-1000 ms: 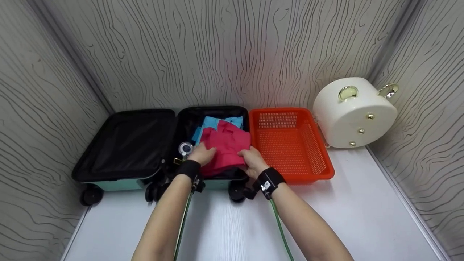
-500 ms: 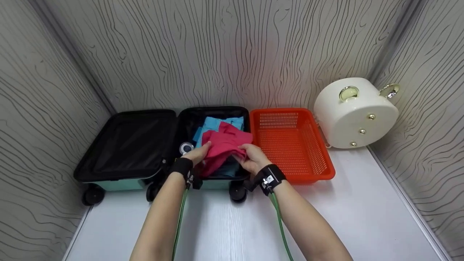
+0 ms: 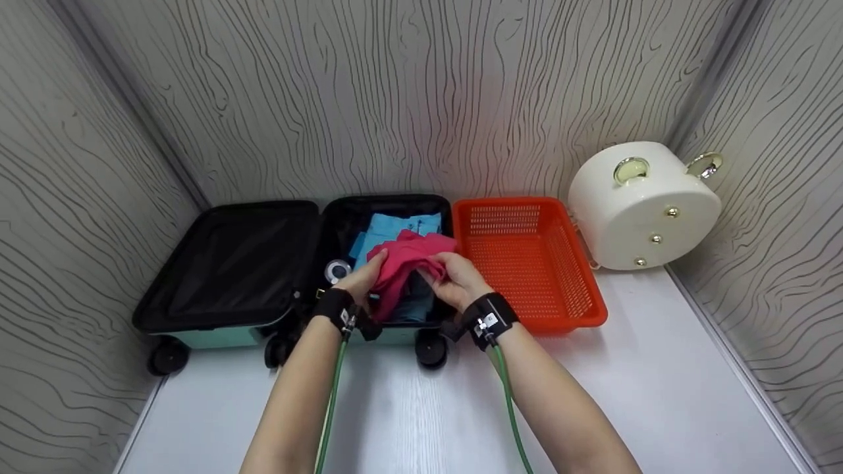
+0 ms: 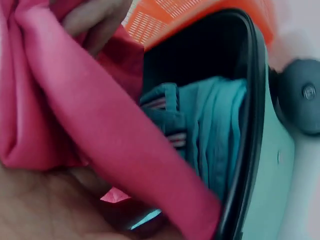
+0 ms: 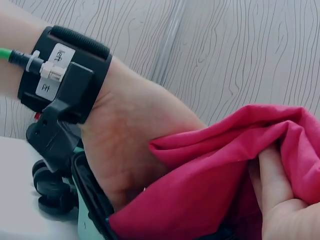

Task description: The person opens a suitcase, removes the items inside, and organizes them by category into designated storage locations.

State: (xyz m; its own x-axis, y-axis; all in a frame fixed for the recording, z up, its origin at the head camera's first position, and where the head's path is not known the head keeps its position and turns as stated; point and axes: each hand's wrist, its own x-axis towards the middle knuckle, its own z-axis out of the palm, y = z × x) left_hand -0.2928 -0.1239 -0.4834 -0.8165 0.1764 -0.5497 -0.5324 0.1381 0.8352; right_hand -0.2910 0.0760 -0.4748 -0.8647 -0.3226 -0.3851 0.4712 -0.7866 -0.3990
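A bright pink folded garment (image 3: 411, 251) is bunched over the right half of a mint-green suitcase (image 3: 388, 336). My left hand (image 3: 359, 282) grips its left side, thumb on top. On the other side my right hand (image 3: 463, 282) pinches the cloth, some fingers tucked beneath a fold, as the right wrist view shows. Under the garment lies light-blue folded clothing (image 3: 390, 227). Darker blue folded clothes (image 4: 215, 125) with a belt loop and striped trim show at the near end in the left wrist view. A round white-rimmed object (image 3: 338, 270) sits beside my left hand.
The suitcase's other half (image 3: 240, 263), black-lined, lies open at left. An orange plastic basket (image 3: 589, 289) stands against the suitcase's right side. Farther right, a white rounded case (image 3: 649, 204) with gold handles leans near the corner walls. Black wheels (image 3: 431, 349) stick out in front.
The pink garment's near edge has been lifted and gathered up between both hands, uncovering blue clothes beneath. The right hand has turned palm inward. The suitcase and basket stay put.
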